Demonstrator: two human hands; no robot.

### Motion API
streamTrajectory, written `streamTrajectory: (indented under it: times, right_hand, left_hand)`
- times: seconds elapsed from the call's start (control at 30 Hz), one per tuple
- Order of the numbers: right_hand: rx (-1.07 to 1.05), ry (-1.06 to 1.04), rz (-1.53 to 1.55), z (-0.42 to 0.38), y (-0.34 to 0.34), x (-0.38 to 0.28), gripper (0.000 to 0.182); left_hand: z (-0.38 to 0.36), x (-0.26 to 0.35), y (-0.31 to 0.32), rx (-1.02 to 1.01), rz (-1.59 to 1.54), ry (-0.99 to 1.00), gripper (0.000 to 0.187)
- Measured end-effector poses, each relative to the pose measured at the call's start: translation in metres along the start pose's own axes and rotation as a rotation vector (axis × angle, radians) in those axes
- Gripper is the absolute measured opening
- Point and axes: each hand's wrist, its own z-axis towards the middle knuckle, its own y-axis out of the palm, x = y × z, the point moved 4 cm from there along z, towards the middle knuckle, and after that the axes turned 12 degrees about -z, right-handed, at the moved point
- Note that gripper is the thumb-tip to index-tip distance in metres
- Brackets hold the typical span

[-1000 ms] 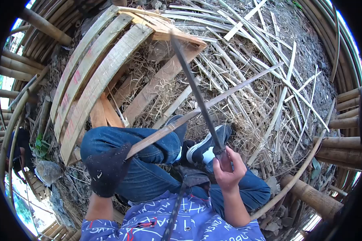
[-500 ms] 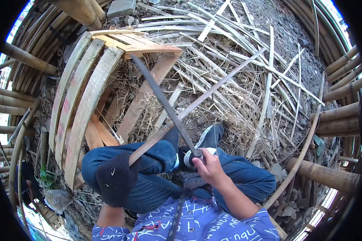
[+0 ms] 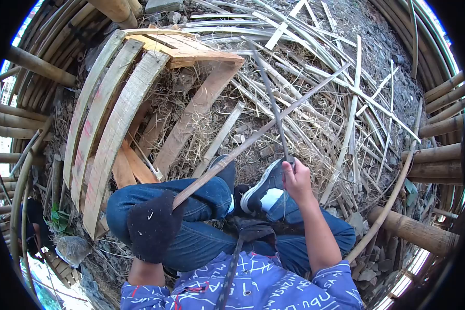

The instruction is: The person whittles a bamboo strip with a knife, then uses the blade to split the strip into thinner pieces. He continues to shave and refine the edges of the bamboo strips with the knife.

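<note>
My right hand [image 3: 297, 181] is wrapped round the handle end of a long dark blade [image 3: 271, 98], which points up and away and crosses over a long wooden strip [image 3: 243, 147]. A black cloth [image 3: 152, 227] with a small white mark lies on my left knee and covers my left hand, so its fingers are hidden. The near end of the strip comes out from the cloth's edge. Beyond my legs, the strip's far end reaches over a heap of thin pale strips [image 3: 310, 111].
A slatted wooden crate [image 3: 126, 116] stands at the left. Bamboo poles [image 3: 418, 230] line the right side, and more poles [image 3: 41, 67] are at the left. Curly shavings [image 3: 191, 129] and stones [image 3: 163, 5] cover the ground. A partly hidden person [image 3: 36, 227] is at the far left.
My right hand has moved right and away from my body, and the blade has swung right, its tip leaving the crate's edge. The view has shifted slightly; the strip stays at the cloth.
</note>
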Motion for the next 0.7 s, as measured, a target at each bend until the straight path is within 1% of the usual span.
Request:
streamTrajectory:
  times: [0.07, 0.1, 0.13, 0.17, 0.2, 0.23, 0.27, 0.3, 0.37, 0.4, 0.47, 0.5, 0.53, 0.57, 0.6, 0.63, 0.67, 0.7]
  right_hand:
    - [-0.028, 0.021, 0.023, -0.004, -0.001, -0.002, 0.04]
    - [-0.056, 0.048, 0.053, -0.009, 0.001, -0.005, 0.041]
    - [-0.092, 0.043, 0.113, -0.016, 0.007, -0.012, 0.042]
    - [-0.136, 0.009, 0.11, -0.023, 0.013, -0.02, 0.041]
    - [-0.173, -0.02, 0.086, -0.029, 0.02, -0.026, 0.04]
    - [-0.21, -0.05, 0.064, -0.035, 0.028, -0.033, 0.038]
    - [-0.27, -0.018, 0.103, -0.041, 0.034, -0.047, 0.037]
    - [-0.329, 0.012, 0.143, -0.046, 0.041, -0.058, 0.035]
    - [-0.313, -0.128, 0.107, -0.049, 0.055, -0.063, 0.035]
    - [-0.334, -0.106, 0.111, -0.048, 0.058, -0.064, 0.035]
    - [-0.354, -0.081, 0.11, -0.045, 0.057, -0.064, 0.035]
    - [-0.328, -0.135, 0.058, -0.041, 0.053, -0.065, 0.037]
    - [-0.302, -0.189, 0.006, -0.038, 0.048, -0.067, 0.038]
    - [-0.301, -0.189, 0.002, -0.034, 0.043, -0.067, 0.038]
    - [-0.298, -0.2, -0.057, -0.03, 0.038, -0.067, 0.039]
    - [-0.295, -0.212, -0.116, -0.029, 0.033, -0.066, 0.041]
    - [-0.312, -0.204, -0.074, -0.027, 0.034, -0.06, 0.043]
    - [-0.314, -0.209, -0.08, -0.026, 0.033, -0.059, 0.043]
  left_hand:
    - [0.002, 0.0, -0.002, -0.081, -0.012, -0.068, 0.025]
    - [0.002, 0.0, -0.001, -0.083, -0.013, -0.071, 0.025]
    - [0.004, 0.002, -0.002, -0.065, 0.007, -0.034, 0.025]
    - [0.004, 0.003, -0.002, -0.047, 0.028, 0.002, 0.025]
    - [0.004, 0.002, -0.001, -0.051, 0.031, -0.004, 0.025]
    - [0.004, 0.003, -0.002, 0.009, 0.019, 0.032, 0.025]
    - [0.003, 0.003, -0.004, 0.067, 0.009, 0.068, 0.025]
    - [0.003, 0.002, -0.004, 0.063, 0.016, 0.066, 0.025]
    - [0.004, -0.001, -0.001, -0.045, -0.021, -0.012, 0.024]
    - [0.004, -0.002, -0.001, -0.045, -0.018, -0.012, 0.024]
    - [0.003, 0.0, 0.0, 0.001, 0.026, 0.03, 0.023]
    - [0.001, -0.001, 0.002, 0.002, 0.023, 0.03, 0.023]
    - [-0.003, -0.002, 0.002, 0.075, 0.044, 0.079, 0.021]
    - [-0.006, -0.001, 0.0, 0.148, 0.065, 0.128, 0.02]
    - [-0.006, 0.0, 0.0, 0.149, 0.062, 0.126, 0.02]
    - [-0.005, -0.001, 0.0, 0.108, 0.039, 0.085, 0.021]
    - [-0.004, -0.002, 0.0, 0.068, 0.015, 0.043, 0.021]
    - [-0.003, -0.002, -0.002, 0.074, 0.013, 0.039, 0.021]
